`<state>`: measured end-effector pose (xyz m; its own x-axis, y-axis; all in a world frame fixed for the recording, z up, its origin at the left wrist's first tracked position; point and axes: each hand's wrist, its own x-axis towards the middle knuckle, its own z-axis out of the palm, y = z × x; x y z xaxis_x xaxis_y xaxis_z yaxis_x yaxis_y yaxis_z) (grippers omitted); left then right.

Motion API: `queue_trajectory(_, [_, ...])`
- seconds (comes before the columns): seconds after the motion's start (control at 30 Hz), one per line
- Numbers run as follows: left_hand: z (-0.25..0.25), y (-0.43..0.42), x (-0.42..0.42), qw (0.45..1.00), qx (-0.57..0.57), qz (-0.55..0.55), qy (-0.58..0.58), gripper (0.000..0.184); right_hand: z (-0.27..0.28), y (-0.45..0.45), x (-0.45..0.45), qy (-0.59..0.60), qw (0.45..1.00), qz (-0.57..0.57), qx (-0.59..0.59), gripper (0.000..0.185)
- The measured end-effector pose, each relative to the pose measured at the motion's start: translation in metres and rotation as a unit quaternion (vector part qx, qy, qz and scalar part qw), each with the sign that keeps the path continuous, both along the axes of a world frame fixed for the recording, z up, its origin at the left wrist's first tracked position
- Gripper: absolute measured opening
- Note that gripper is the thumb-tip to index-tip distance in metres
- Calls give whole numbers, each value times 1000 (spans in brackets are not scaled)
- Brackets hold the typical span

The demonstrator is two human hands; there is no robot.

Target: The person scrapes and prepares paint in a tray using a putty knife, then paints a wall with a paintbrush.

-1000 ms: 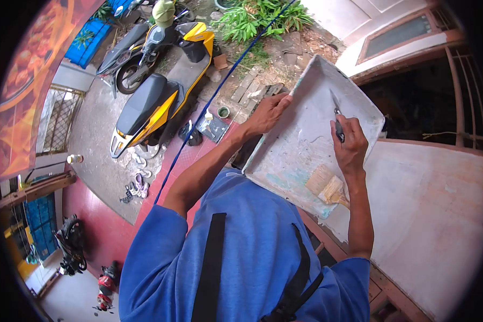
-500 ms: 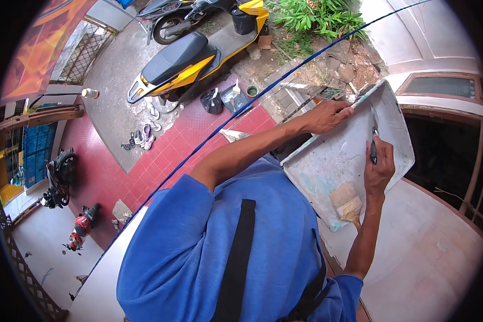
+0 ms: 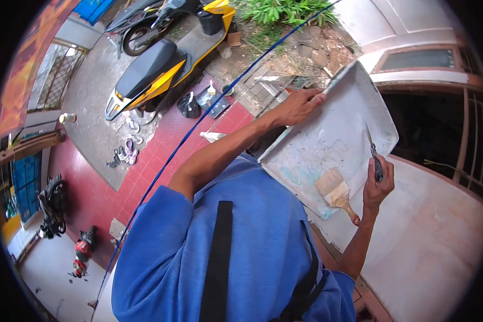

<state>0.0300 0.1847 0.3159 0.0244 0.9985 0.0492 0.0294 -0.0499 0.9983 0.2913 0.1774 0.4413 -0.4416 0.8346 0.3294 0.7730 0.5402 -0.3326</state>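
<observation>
My left hand (image 3: 302, 106) is closed on the upper left rim of a white, paint-stained paint tray (image 3: 300, 147), which is held tilted. In my right hand (image 3: 379, 189) is a putty knife (image 3: 378, 169) with a dark handle, gripped by closed fingers. Its narrow-looking blade points up over the tray's right part; whether it touches the surface I cannot tell. A wide paintbrush (image 3: 335, 192) with pale bristles and a wooden handle lies in the lower end of the tray, left of my right hand. Whitish paint smears cover the tray floor.
A dark blue rope (image 3: 190, 131) crosses diagonally to my left. Below are a yellow scooter (image 3: 161, 80), a black bag (image 3: 188, 106), a dark tray (image 3: 214, 102) with a brush, and sandals (image 3: 127, 151). A pale ledge (image 3: 418, 225) lies right, beside a dark opening (image 3: 424, 129).
My right hand has drawn the putty knife down, away from the tray's upper end, and out to the right of the brush handle. My left hand keeps its hold. The whole view has shifted slightly.
</observation>
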Motion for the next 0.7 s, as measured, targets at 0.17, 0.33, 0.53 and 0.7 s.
queue_trajectory(0.17, [-8,3,7,1000,6,25,1,46,-17,2,9,-53,996,-40,61,20])
queue_trajectory(0.33, [-9,3,7,1000,4,28,0,46,-13,-8,-5,-24,998,9,54,22])
queue_trajectory(0.53, [-10,2,9,999,-37,22,-7,50,-21,9,12,-72,993,-40,81,20])
queue_trajectory(0.7, [-19,3,13,997,50,52,31,45,-20,-23,-12,-37,998,46,35,19])
